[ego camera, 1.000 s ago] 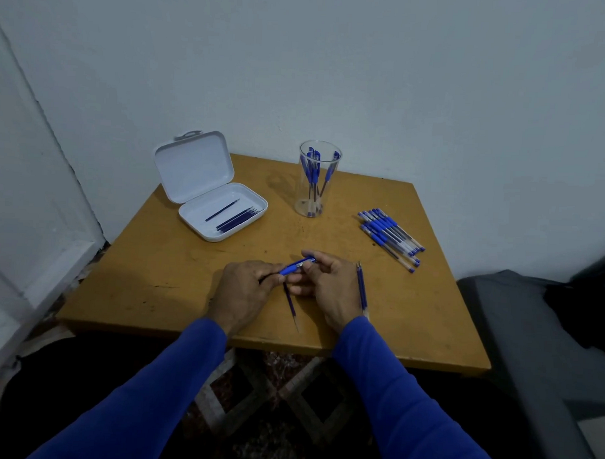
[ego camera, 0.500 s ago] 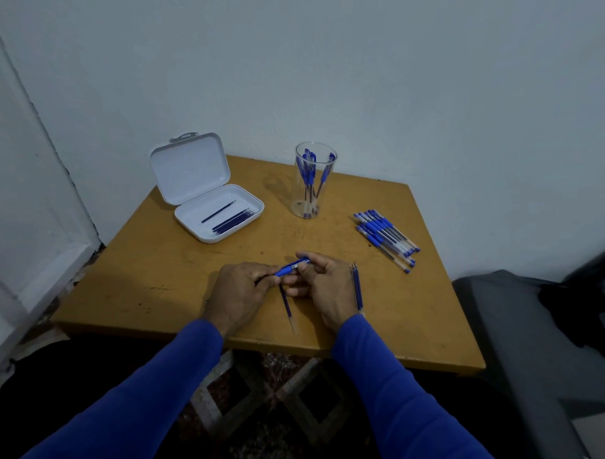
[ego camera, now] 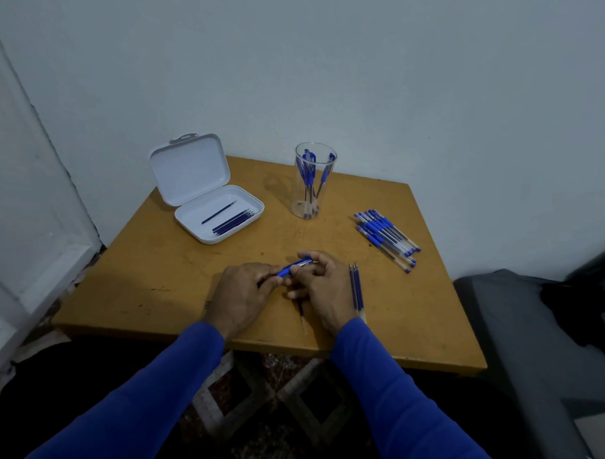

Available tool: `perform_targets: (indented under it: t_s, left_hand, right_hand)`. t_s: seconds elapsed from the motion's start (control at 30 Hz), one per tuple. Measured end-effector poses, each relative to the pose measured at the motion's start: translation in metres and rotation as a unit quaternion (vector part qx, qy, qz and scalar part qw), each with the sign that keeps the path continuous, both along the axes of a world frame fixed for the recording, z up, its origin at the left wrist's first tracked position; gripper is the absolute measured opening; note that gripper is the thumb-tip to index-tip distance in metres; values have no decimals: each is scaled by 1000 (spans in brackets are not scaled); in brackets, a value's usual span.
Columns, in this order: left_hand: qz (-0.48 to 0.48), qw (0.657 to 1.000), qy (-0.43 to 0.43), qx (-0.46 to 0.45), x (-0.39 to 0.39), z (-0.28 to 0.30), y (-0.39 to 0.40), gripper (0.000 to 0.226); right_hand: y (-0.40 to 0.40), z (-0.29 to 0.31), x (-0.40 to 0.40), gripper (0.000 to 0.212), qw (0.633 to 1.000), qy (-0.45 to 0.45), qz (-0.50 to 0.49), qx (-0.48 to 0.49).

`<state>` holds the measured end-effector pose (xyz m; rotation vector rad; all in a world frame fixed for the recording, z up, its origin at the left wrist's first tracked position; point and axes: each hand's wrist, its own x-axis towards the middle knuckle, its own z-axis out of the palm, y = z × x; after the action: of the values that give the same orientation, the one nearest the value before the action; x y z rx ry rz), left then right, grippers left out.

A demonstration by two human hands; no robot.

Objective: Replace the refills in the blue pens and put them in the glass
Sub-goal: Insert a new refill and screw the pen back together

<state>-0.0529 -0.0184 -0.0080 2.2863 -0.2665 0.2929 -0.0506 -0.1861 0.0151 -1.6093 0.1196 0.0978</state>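
Left hand (ego camera: 241, 289) pinching blue pen (ego camera: 294, 267) at grip end, right hand (ego camera: 321, 285) fingers curled round clear barrel end, both near table (ego camera: 139, 258) front edge, 6 o'clock of glass (ego camera: 311, 181). Looks like screwing pen together or apart, can't tell which. Tip: keep left steady, twist with right, stay straight so refill doesn't bend. Pen: blue grip, clear barrel, tilted up toward 2 o'clock. Loose refills (ego camera: 356, 289) just right of right hand.
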Motion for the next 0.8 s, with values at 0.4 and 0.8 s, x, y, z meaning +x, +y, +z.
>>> perform_targets:
  t_s: [0.4, 0.8]
  left_hand:
    - [29, 1000, 0, -11, 0, 4, -8, 27]
    - [18, 1000, 22, 3, -1, 10, -46, 28]
  right_hand:
    - [-9, 7, 8, 52, 937, -81, 6, -341]
    - [-34, -1, 0, 67, 874, -59, -57, -478]
